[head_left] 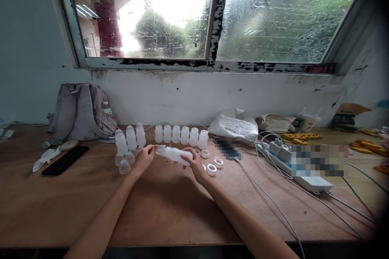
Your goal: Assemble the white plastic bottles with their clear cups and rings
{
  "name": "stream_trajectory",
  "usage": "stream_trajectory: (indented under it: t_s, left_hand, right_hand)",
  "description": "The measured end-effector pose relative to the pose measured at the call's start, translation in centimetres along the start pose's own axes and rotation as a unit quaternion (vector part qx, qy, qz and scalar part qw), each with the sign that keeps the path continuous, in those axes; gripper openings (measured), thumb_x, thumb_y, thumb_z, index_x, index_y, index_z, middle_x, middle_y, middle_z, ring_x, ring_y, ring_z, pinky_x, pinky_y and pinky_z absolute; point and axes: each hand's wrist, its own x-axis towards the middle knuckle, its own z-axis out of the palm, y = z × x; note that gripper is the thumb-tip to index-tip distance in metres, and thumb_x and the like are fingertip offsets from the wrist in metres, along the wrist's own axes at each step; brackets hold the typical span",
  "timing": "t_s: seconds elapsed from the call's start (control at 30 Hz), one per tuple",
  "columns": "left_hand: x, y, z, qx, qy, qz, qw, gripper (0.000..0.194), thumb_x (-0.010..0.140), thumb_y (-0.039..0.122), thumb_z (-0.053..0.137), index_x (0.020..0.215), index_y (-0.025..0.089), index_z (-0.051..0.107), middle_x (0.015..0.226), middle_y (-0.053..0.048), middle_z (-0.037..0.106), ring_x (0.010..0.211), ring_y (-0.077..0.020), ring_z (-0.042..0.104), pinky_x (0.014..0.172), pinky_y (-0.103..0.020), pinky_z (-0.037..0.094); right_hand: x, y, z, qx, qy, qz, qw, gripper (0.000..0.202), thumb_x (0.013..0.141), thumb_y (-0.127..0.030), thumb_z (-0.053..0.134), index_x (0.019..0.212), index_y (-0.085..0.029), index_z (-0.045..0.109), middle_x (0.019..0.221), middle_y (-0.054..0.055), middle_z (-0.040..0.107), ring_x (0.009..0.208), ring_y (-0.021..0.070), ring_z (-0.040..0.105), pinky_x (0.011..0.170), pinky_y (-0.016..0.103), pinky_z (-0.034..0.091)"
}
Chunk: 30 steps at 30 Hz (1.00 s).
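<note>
White bottle (175, 154), grey backpack (79, 113), brown tabletop (170, 214)

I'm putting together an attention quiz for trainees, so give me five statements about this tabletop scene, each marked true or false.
1. The right hand holds a white bottle. True.
2. The left hand touches nothing. False: the left hand has its fingers on the clear cap at the bottle's end.
3. White rings lie on the wooden tabletop. True.
4. The six bottles in a row are lying on their sides. False: the six bottles stand upright.
5. A grey backpack sits near the wall. True.
</note>
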Motion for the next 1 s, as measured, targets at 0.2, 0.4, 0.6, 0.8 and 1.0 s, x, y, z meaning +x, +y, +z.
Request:
stream_trajectory:
  t_s: [0.2,0.4,0.6,0.8,1.0]
  left_hand:
    - [-0.1,0.1,0.3,0.008,0.002,0.014,1.0,0.046,0.082,0.049,0.028,0.077,0.017,0.059,0.067,-0.002,0.059,0.064,-0.0158,0.054,0.057,-0.023,0.036]
    - [-0.2,0.0,0.6,-0.004,-0.008,0.008,1.0,0.048,0.082,0.05,0.025,0.07,0.017,0.058,0.062,-0.001,0.057,0.062,-0.0152,0.052,0.058,-0.024,0.036]
    - [-0.4,-0.3,1.9,-0.021,0.007,-0.055,0.998,0.047,0.081,0.049,0.023,0.06,0.018,0.051,0.046,0.002,0.049,0.049,-0.0141,0.049,0.053,-0.024,0.035]
    - [-2.1,-0.4,5.0,-0.022,0.066,-0.069,0.995,0.041,0.084,0.036,0.019,0.059,0.019,0.046,0.055,-0.002,0.054,0.054,-0.0152,0.051,0.052,-0.024,0.034]
    - [-3.7,0.6,5.4,-0.079,0.113,-0.066,0.988,0.039,0.086,0.034,0.017,0.064,0.02,0.046,0.058,-0.001,0.056,0.055,-0.0143,0.052,0.055,-0.024,0.036]
  right_hand:
    - [-0.2,-0.3,0.0,-0.027,-0.008,-0.009,1.0,0.029,0.067,-0.041,0.056,0.085,-0.019,0.051,0.083,0.002,0.052,0.068,0.0144,0.052,0.043,0.02,0.044]
    - [-0.4,-0.2,0.0,-0.083,-0.014,-0.036,0.996,0.03,0.067,-0.042,0.055,0.086,-0.02,0.05,0.084,0.002,0.051,0.067,0.0135,0.051,0.042,0.02,0.044]
    - [-1.1,-0.5,0.3,-0.187,-0.004,-0.121,0.975,0.021,0.073,-0.036,0.053,0.086,-0.02,0.05,0.079,0.0,0.053,0.067,0.0131,0.05,0.057,0.024,0.043]
    - [-2.9,-0.3,0.8,-0.271,0.036,-0.224,0.936,0.014,0.074,-0.028,0.052,0.083,-0.017,0.051,0.074,0.002,0.053,0.066,0.0146,0.05,0.061,0.026,0.04]
    - [-4.2,0.4,1.5,-0.28,0.028,-0.318,0.905,0.022,0.07,-0.021,0.053,0.091,-0.017,0.051,0.077,0.005,0.05,0.065,0.0154,0.05,0.057,0.027,0.042]
